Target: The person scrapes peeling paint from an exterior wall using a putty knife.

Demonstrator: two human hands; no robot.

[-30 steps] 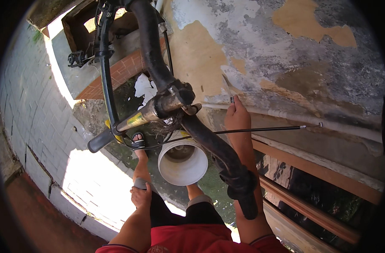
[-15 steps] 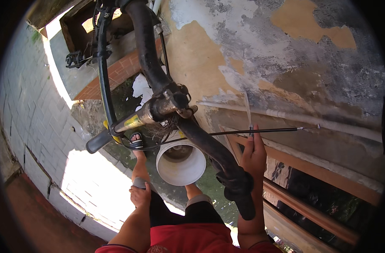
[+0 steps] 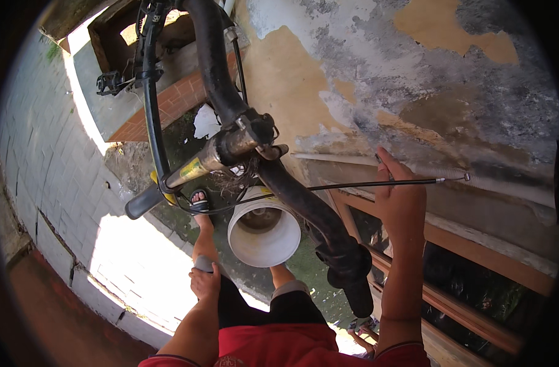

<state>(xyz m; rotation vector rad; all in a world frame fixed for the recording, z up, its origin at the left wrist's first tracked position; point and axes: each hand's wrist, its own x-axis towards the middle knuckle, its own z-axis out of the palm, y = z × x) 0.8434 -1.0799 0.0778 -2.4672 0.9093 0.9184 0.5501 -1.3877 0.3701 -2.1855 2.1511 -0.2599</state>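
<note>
My left hand rests, fingers curled, over my left leg at the grey hem of the shorts. My right hand is raised at the right, thumb and fingers closed together. A small dark bit shows by its fingertips; the rest of what it holds is hidden. A black brake-type cable with a bare metal end passes across this hand, on the near side of it. The cable runs left to a bicycle's worn black handlebar and metal stem. Whether the hand touches the cable I cannot tell.
A white bucket stands below the handlebar, before my legs. Behind is a peeling wall with a pale ribbed pipe. Brown rails lie at the right. The bicycle's black fork or frame tube and a pedal extend up left.
My right hand has moved right and slightly up. The thin pale strip that stuck up from its fingers no longer shows. The left hand has hardly moved.
</note>
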